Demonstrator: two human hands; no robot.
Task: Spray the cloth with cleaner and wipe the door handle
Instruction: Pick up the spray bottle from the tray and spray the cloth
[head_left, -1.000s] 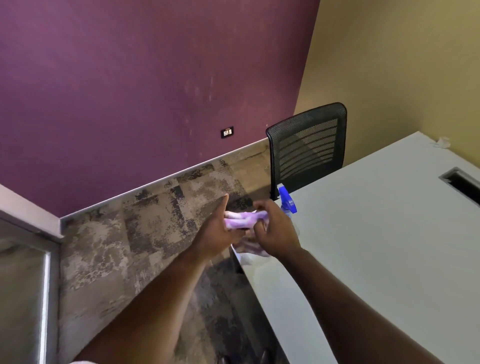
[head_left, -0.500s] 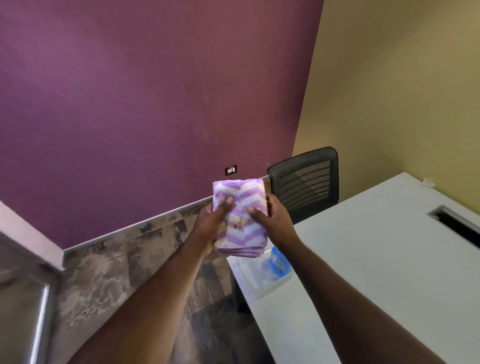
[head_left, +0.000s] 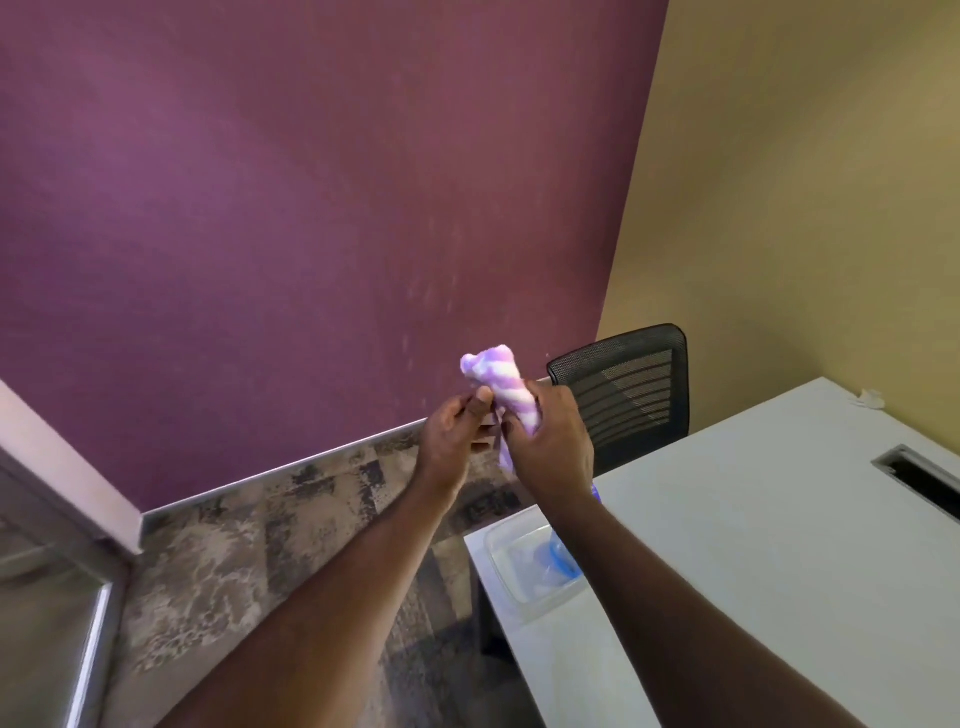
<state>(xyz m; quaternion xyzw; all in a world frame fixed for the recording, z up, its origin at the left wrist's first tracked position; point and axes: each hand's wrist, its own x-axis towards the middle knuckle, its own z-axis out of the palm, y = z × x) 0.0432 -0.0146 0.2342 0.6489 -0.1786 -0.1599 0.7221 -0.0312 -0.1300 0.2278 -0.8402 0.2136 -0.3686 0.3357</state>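
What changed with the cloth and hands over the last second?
The cloth went from low beside the table, up as a flat folded square held by both hands, to a bunched roll gripped in the right hand; the left hand now only pinches its edge. The table, chair and clear tub stayed put.

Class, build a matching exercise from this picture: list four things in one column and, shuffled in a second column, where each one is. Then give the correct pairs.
Things:
1. cloth
2. mesh chair
3. clear container
4. patterned carpet

Places:
A. at the white table's near corner
B. gripped in the right hand, the left hand touching it
C. across the floor, below the purple wall
D. behind the table, by the tan wall

Pairs: 1-B, 2-D, 3-A, 4-C
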